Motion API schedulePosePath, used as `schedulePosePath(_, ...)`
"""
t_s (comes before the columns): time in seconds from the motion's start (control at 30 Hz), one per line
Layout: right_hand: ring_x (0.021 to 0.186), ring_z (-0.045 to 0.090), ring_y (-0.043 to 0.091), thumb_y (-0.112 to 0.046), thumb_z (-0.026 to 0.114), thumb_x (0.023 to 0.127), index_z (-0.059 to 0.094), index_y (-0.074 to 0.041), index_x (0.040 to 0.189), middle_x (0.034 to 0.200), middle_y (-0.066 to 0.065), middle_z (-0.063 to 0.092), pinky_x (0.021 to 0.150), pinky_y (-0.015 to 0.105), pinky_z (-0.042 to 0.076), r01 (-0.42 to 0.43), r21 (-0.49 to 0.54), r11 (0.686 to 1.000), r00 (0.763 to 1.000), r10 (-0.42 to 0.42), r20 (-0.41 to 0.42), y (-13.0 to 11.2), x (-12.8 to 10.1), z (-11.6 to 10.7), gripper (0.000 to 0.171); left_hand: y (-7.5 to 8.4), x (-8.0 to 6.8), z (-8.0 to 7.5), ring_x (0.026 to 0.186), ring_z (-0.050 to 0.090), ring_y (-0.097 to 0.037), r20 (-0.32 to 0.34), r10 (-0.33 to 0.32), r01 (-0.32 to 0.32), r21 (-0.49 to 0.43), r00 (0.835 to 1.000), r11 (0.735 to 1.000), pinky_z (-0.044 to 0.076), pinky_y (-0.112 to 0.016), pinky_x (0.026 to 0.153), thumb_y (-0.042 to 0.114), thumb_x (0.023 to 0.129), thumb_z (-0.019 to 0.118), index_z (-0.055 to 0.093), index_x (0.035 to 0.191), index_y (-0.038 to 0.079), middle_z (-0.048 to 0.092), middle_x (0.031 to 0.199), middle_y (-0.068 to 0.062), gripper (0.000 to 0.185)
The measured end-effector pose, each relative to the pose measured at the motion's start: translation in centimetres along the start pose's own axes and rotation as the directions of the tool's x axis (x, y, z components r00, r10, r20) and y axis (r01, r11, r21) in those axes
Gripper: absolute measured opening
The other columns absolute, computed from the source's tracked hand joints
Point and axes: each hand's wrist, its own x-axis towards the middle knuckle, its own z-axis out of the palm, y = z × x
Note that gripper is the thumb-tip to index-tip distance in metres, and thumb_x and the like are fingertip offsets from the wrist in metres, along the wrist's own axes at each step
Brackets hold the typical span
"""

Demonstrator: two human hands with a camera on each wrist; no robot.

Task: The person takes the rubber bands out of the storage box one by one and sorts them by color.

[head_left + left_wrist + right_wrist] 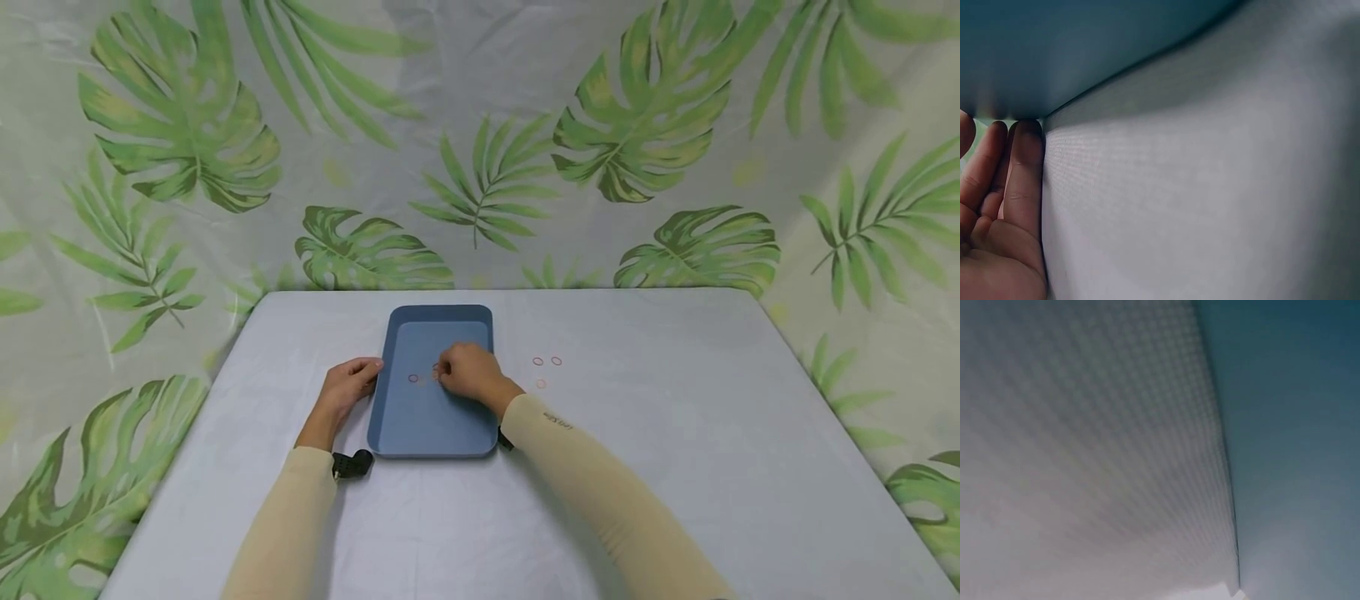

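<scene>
Our left hand point(347, 388) rests straight fingers point(1027, 164) against the nine o'clock edge of the blue rectangular plastic tray point(420, 425); bare white tablecloth point(675, 467) spreads wide at three o'clock. Our right hand point(467, 372) curls over the tray's middle, its hold hidden, beside a small red rubber ring point(412, 378); three more loose red rings point(547, 362) lie outside at three o'clock.

Leaf-print backdrop behind a pale surface

A curtain point(480, 142) with green palm leaves is hanging around the white-covered surface point(675, 433), soft light spreading evenly.

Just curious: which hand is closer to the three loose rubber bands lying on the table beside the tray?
Right. The right hand is over the blue tray, just beside those rubber bands; the left hand touches the tray's far edge.
</scene>
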Motion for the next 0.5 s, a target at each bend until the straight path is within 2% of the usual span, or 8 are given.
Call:
schedulePosePath(0.27, 0.081, 0.062, 0.015, -0.025, 0.066, 0.094, 0.076, -0.017, 0.091, 0.094, 0.000, 0.072, 0.071, 0.031, 0.055, -0.001, 0.000, 1.000, 1.000, 0.001, 0.013, 0.19, 0.06, 0.33, 0.013, -0.21, 0.01, 0.06, 0.134, 0.051, -0.026, -0.010, 0.010, -0.010, 0.005, 1.000, 1.000, 0.045, -0.041, 0.114, 0.032, 0.100, 0.059, 0.059, 0.136, 0.003, 0.053, 0.146, -0.017, 0.046)
schedulePosePath(0.5, 0.078, 0.060, 0.014, -0.024, 0.067, 0.093, 0.075, -0.017, 0.089, 0.090, 0.000, 0.070, 0.068, 0.030, 0.054, 0.026, 0.030, 0.999, 1.000, -0.025, -0.016, 0.59, 0.16, 0.57, 0.012, -0.12, -0.10, 0.09, 0.132, 0.053, -0.026, -0.017, 0.012, -0.012, 0.004, 1.000, 1.000, 0.046, -0.041, 0.113, 0.031, 0.100, 0.059, 0.059, 0.135, 0.002, 0.054, 0.144, -0.017, 0.045)
